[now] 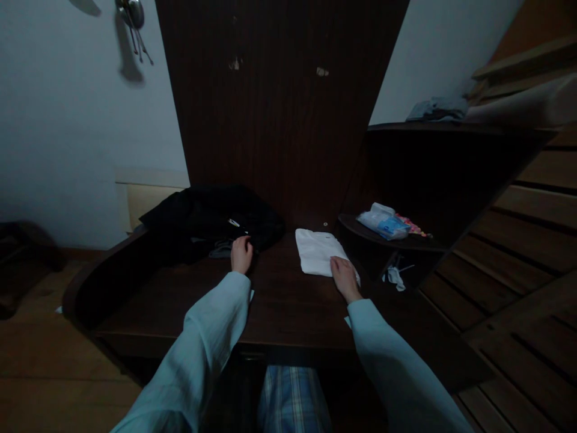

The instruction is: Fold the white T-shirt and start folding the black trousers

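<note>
A white folded cloth (318,251) lies flat on the dark wooden desk (288,307), right of centre. My right hand (345,278) rests over its lower right corner with the fingers laid on top. Left of it, a rumpled heap of black clothing (211,210) sits against the back panel. My left hand (242,255) is at the front right edge of this heap, fingers loosely bent and nothing visible in them. Close by that hand, a greyish bit of fabric (220,249) shows under the black clothing.
A corner shelf (360,231) on the right holds a plastic-wrapped packet (385,222) and something pink. Below it hangs a crumpled white scrap (396,278). Folded grey cloth (437,109) lies on the upper shelf. A raised curved side (90,279) bounds the desk's left end.
</note>
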Action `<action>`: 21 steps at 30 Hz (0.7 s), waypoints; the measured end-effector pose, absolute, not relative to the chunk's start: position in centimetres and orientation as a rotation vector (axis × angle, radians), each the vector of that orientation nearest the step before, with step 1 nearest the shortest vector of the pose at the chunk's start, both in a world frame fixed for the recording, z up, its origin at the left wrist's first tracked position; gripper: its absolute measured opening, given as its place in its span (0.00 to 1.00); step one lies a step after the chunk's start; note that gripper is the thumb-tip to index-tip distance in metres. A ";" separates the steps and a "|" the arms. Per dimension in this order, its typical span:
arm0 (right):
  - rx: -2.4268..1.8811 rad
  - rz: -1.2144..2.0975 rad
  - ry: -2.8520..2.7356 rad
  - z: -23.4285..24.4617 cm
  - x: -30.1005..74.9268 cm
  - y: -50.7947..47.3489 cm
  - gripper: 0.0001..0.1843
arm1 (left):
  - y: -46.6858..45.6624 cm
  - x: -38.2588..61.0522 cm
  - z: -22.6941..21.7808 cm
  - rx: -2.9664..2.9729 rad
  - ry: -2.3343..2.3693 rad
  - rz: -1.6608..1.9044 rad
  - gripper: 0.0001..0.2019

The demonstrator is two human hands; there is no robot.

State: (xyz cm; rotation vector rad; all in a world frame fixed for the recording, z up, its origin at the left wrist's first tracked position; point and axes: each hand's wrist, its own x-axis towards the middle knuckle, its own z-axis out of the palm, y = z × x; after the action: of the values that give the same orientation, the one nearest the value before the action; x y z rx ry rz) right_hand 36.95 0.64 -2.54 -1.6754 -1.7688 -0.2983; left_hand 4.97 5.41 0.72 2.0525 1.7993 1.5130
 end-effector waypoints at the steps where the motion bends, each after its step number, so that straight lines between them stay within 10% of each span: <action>1: -1.623 -0.317 -1.759 -2.7 37.0 0.8 0.20 | 5.7 3.5 0.7 1.973 1.890 1.581 0.17; 10: -1.345 -0.299 -1.747 -2.9 35.2 0.8 0.14 | 7.1 -1.5 0.9 1.691 2.129 1.834 0.29; 21: -1.316 -0.081 -1.644 -1.9 31.9 0.5 0.13 | 7.0 -1.9 1.8 1.408 1.756 2.153 0.08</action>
State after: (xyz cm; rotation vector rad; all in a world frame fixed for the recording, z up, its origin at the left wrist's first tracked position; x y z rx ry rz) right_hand 31.85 0.54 -1.86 -1.3159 -1.6439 -0.0814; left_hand -1.89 6.98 1.78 1.4079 1.7561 2.1526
